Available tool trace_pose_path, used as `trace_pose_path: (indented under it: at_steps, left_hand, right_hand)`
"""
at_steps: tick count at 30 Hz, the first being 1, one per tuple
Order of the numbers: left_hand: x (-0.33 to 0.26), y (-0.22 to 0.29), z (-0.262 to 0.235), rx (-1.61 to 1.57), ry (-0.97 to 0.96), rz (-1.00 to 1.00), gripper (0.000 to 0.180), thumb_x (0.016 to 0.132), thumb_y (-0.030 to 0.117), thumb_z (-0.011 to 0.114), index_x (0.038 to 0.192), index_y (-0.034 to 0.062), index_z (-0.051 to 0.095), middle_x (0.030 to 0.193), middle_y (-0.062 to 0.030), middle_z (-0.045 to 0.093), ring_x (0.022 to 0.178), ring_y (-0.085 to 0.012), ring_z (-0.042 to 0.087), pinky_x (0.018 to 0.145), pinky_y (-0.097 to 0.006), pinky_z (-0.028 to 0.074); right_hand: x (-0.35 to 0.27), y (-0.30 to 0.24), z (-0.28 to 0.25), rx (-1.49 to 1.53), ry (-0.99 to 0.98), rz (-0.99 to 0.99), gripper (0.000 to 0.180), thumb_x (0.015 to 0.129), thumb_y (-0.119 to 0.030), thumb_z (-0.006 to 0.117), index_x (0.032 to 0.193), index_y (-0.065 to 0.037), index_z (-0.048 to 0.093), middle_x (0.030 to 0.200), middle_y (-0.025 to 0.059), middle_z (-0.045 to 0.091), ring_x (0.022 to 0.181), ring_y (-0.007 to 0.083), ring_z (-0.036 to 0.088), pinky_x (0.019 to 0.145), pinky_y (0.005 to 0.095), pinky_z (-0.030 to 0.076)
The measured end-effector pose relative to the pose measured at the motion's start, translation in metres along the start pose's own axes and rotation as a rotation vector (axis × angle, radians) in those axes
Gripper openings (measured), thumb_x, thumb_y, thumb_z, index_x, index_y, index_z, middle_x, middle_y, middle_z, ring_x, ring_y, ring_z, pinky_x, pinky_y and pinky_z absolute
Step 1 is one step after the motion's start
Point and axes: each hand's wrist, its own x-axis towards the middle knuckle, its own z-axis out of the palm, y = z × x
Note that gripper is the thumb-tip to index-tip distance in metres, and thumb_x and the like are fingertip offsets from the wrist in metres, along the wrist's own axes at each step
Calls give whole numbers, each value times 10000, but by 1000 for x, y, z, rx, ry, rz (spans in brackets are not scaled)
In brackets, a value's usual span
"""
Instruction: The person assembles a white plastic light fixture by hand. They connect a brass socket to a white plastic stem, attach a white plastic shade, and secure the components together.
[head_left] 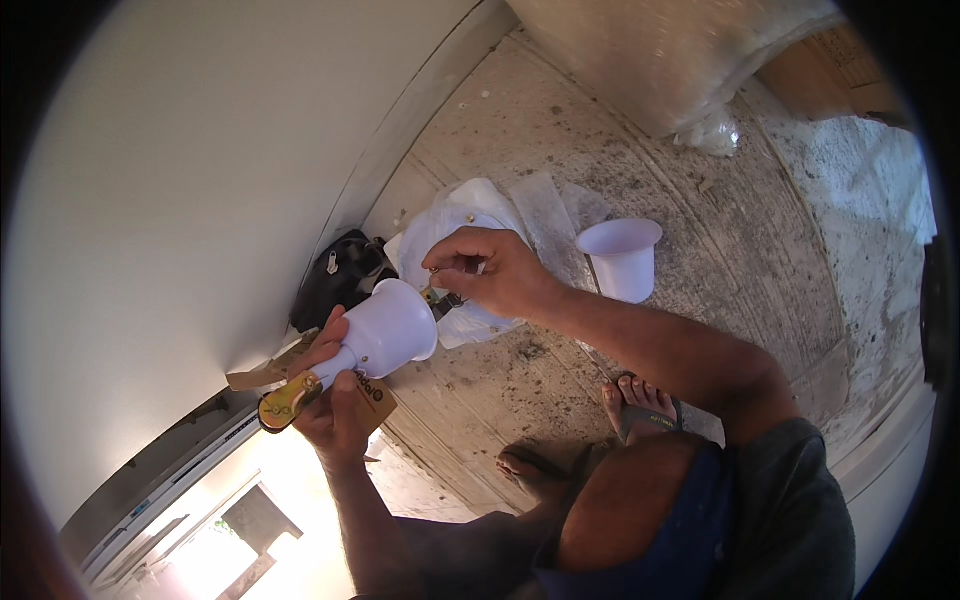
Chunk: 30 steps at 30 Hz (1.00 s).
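My left hand is wrapped round the narrow neck of a wall lamp, whose white bell-shaped shade points up and right. A shiny gold-coloured base plate sticks out below that hand. Just past the shade's rim, my right hand is closed in a pinch. Between its fingertips shows a tiny brass-coloured piece, too small to name surely. Under the right hand lies crumpled clear and white plastic wrapping. A second white shade stands on the floor to the right, its wide rim upward.
A black zipped bag rests against the pale panel on the left. Behind my left hand is a brown cardboard box. Plastic-wrapped goods and a cardboard carton stand at the far right. My sandalled feet are on the dusty floor.
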Motion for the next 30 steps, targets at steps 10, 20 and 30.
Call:
trace_pose_path:
  at_steps: [10,20,30]
  left_hand:
    - [1,-2,0,15,-8,16,274,926,10,562,1198,-8,534,1311,-250,609,1352,-430,490,1147,-554,359]
    - [0,0,0,20,9,-2,290,903,-40,529,1192,-19,533,1309,-264,605,1351,-429,492,1148,-550,354]
    - [-1,0,0,25,4,19,276,915,-15,546,1191,-28,539,1309,-252,609,1346,-426,498,1149,-555,352]
  right_hand:
    - [-7,8,2,-12,-28,110,92,898,-82,728,980,-49,702,800,-35,639,752,48,571,689,246,474]
    - [-13,2,-5,-100,-69,34,107,897,-77,709,994,-34,698,790,1,637,733,77,569,656,267,466]
    - [-2,8,-14,-404,-185,-224,126,881,-122,696,955,-22,678,857,116,670,759,287,643,677,389,517]
